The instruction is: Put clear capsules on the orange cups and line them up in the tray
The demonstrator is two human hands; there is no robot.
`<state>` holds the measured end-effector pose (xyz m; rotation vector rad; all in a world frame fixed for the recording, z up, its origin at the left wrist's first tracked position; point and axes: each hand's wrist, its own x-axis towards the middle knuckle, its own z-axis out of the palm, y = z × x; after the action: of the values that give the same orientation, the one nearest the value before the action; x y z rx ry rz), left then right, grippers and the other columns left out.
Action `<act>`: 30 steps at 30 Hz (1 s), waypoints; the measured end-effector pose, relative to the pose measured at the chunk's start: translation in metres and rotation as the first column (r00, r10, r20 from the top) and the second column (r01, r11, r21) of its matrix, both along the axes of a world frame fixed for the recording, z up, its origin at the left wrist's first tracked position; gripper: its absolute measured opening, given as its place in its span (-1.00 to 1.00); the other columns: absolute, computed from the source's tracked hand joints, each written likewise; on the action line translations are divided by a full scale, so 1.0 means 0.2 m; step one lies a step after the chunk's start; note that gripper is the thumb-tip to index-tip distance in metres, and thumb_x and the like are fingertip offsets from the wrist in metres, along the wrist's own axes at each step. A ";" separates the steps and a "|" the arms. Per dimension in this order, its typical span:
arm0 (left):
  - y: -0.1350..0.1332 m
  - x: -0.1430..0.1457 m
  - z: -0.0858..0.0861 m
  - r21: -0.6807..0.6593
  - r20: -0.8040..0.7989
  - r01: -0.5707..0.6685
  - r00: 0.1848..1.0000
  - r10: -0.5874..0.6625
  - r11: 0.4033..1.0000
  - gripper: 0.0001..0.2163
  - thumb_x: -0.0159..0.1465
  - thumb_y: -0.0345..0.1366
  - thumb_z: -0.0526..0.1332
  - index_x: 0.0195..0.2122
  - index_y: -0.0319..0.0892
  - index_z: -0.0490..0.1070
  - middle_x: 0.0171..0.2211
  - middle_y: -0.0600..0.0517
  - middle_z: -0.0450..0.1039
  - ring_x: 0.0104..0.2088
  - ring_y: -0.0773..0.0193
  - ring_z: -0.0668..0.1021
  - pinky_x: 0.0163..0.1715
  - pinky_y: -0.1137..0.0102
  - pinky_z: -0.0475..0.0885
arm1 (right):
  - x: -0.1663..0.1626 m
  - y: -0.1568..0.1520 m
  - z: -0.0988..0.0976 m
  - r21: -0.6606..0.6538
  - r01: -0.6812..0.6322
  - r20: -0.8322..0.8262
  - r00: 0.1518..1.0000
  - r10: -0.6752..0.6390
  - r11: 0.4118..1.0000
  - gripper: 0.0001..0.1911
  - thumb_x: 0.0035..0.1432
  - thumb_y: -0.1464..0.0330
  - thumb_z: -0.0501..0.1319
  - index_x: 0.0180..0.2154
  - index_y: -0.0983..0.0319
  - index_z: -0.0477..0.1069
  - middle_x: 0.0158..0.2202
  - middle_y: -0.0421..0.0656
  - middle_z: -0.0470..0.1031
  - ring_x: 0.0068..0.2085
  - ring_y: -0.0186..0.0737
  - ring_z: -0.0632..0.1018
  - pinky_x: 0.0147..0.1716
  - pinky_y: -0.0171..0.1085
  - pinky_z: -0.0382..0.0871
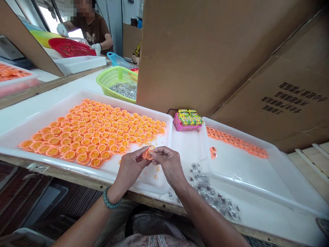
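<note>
Small orange round plastic cup (147, 154) held above the near right corner of a shallow white plastic tray (168, 132). Left hand (130, 166): thumb and fingers pinching the cup's left side. Right hand (168, 162): fingertips pinching its right edge. Packed orange cups with yellow-orange bits (91, 132) fill much of the tray. Right: loose heap of clear plastic pieces (214, 199), partly behind the forearm; second white plastic tray (239, 173) beside it.
</note>
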<state>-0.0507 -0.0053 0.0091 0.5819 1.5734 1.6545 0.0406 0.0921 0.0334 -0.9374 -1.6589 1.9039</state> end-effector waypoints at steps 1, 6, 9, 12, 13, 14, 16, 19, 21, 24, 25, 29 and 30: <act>0.00 0.00 0.00 0.006 -0.022 0.008 1.000 -0.008 1.000 -0.65 0.07 -0.22 0.31 -0.09 -0.06 0.48 -0.28 0.12 0.56 -0.27 0.18 0.55 -0.21 0.34 0.46 | 0.00 0.01 0.00 0.002 -0.014 0.006 1.000 0.014 1.000 -0.79 -0.17 0.26 0.38 -0.47 0.26 0.50 -0.56 -0.23 0.50 -0.56 -0.37 0.47 -0.49 -0.34 0.40; -0.02 0.00 0.00 0.061 -0.052 0.074 0.996 -0.071 0.995 -0.67 0.06 -0.24 0.33 -0.11 -0.08 0.49 -0.26 0.09 0.56 -0.23 0.16 0.55 -0.18 0.32 0.45 | 0.02 0.04 0.01 0.051 -0.052 0.044 0.998 0.049 0.997 -0.80 -0.19 0.27 0.39 -0.49 0.26 0.52 -0.58 -0.21 0.50 -0.56 -0.34 0.46 -0.50 -0.33 0.37; -0.02 -0.01 0.00 0.108 0.003 0.110 0.994 -0.111 0.988 -0.62 0.04 -0.28 0.35 -0.07 -0.09 0.46 -0.18 0.06 0.54 -0.19 0.15 0.55 -0.14 0.30 0.44 | 0.02 0.05 0.01 0.068 -0.057 0.026 0.998 0.055 0.996 -0.80 -0.21 0.27 0.39 -0.51 0.26 0.51 -0.57 -0.22 0.49 -0.57 -0.36 0.44 -0.52 -0.34 0.35; -0.01 -0.01 0.01 0.062 0.022 0.094 0.995 -0.095 0.994 -0.62 0.04 -0.22 0.35 -0.09 -0.16 0.46 -0.24 0.01 0.55 -0.25 0.13 0.56 -0.19 0.28 0.46 | 0.02 0.07 -0.01 0.039 -0.092 0.015 0.996 0.091 0.995 -0.77 -0.18 0.27 0.38 -0.43 0.25 0.49 -0.53 -0.23 0.49 -0.55 -0.36 0.46 -0.50 -0.33 0.38; -0.01 -0.01 0.02 0.042 0.024 0.079 0.996 -0.080 0.996 -0.60 0.04 -0.19 0.35 -0.08 -0.18 0.45 -0.28 0.00 0.56 -0.28 0.14 0.57 -0.21 0.27 0.46 | 0.03 0.08 -0.01 0.033 -0.105 0.022 0.994 0.105 0.994 -0.73 -0.18 0.27 0.37 -0.36 0.24 0.48 -0.48 -0.22 0.50 -0.53 -0.35 0.47 -0.49 -0.32 0.39; -0.01 -0.01 0.02 0.029 0.023 0.068 0.997 -0.069 0.997 -0.56 0.04 -0.17 0.35 -0.06 -0.20 0.41 -0.31 0.00 0.56 -0.30 0.14 0.57 -0.23 0.26 0.47 | 0.03 0.08 -0.02 0.039 -0.125 0.034 0.992 0.124 0.991 -0.69 -0.16 0.27 0.36 -0.30 0.23 0.47 -0.44 -0.22 0.50 -0.50 -0.33 0.49 -0.48 -0.32 0.40; 0.00 -0.02 0.04 0.026 0.020 0.069 0.997 -0.069 0.997 -0.47 0.04 -0.16 0.35 0.03 -0.19 0.31 -0.36 0.01 0.56 -0.32 0.16 0.57 -0.23 0.26 0.47 | 0.04 0.09 -0.03 0.087 -0.180 0.055 0.983 0.176 0.980 -0.71 -0.09 0.30 0.32 -0.25 0.22 0.46 -0.39 -0.20 0.51 -0.44 -0.31 0.50 -0.42 -0.30 0.41; -0.01 -0.02 0.05 0.016 0.019 0.110 0.994 -0.110 0.994 -0.36 0.02 -0.15 0.36 0.10 -0.18 0.17 -0.40 0.02 0.56 -0.32 0.17 0.57 -0.21 0.25 0.47 | 0.05 0.07 -0.05 0.169 -0.215 0.064 0.976 0.207 0.962 -0.88 -0.01 0.37 0.25 -0.35 0.23 0.47 -0.39 -0.18 0.51 -0.37 -0.29 0.50 -0.31 -0.28 0.40; -0.01 -0.02 0.05 -0.022 0.022 0.131 0.991 -0.130 0.991 -0.32 0.00 -0.12 0.37 0.11 -0.16 0.14 -0.40 0.02 0.56 -0.32 0.15 0.57 -0.19 0.24 0.47 | 0.05 0.04 -0.05 0.192 -0.166 0.064 0.986 0.156 0.967 -0.92 -0.04 0.41 0.26 -0.39 0.22 0.45 -0.40 -0.19 0.50 -0.36 -0.29 0.50 -0.31 -0.29 0.39; 0.01 -0.04 0.01 -0.092 0.011 0.167 0.986 -0.166 0.982 -0.27 -0.01 -0.07 0.36 0.14 -0.08 0.10 -0.32 -0.01 0.57 -0.23 0.10 0.57 -0.13 0.21 0.45 | 0.07 0.03 -0.07 0.201 -0.118 0.058 0.992 0.109 0.972 -0.89 -0.06 0.37 0.29 -0.40 0.22 0.44 -0.42 -0.21 0.50 -0.38 -0.29 0.50 -0.35 -0.31 0.37; 0.02 -0.05 -0.02 -0.115 0.003 0.183 0.983 -0.184 0.976 -0.27 -0.02 -0.06 0.36 0.15 -0.05 0.09 -0.30 -0.02 0.56 -0.21 0.08 0.57 -0.12 0.20 0.45 | 0.08 0.06 -0.07 0.205 -0.099 0.043 0.995 0.092 0.974 -0.87 -0.05 0.33 0.30 -0.39 0.22 0.44 -0.42 -0.20 0.50 -0.37 -0.29 0.50 -0.34 -0.31 0.37; 0.05 -0.05 -0.08 -0.192 -0.045 0.127 0.989 -0.138 0.973 -0.31 -0.12 0.00 0.39 0.05 0.00 0.24 -0.19 -0.05 0.54 -0.16 0.01 0.55 -0.11 0.19 0.46 | 0.30 0.34 -0.04 0.302 0.176 -0.033 0.984 -0.174 0.937 -0.77 0.03 0.23 0.22 -0.29 0.23 0.38 -0.36 -0.16 0.52 -0.34 -0.29 0.51 -0.36 -0.30 0.36; 0.05 -0.05 -0.08 -0.193 -0.048 0.097 0.993 -0.108 0.976 -0.35 -0.12 0.01 0.38 0.01 -0.01 0.28 -0.16 -0.04 0.53 -0.15 0.00 0.55 -0.09 0.18 0.45 | 0.39 0.44 -0.03 0.369 0.284 -0.021 0.954 -0.298 0.885 -0.74 0.04 0.22 0.21 -0.26 0.24 0.36 -0.37 -0.16 0.51 -0.38 -0.29 0.50 -0.41 -0.31 0.35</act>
<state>-0.0607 0.0055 -0.0059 0.6044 1.6917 1.4035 0.1182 0.1800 0.0283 -1.0008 -1.7051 1.3254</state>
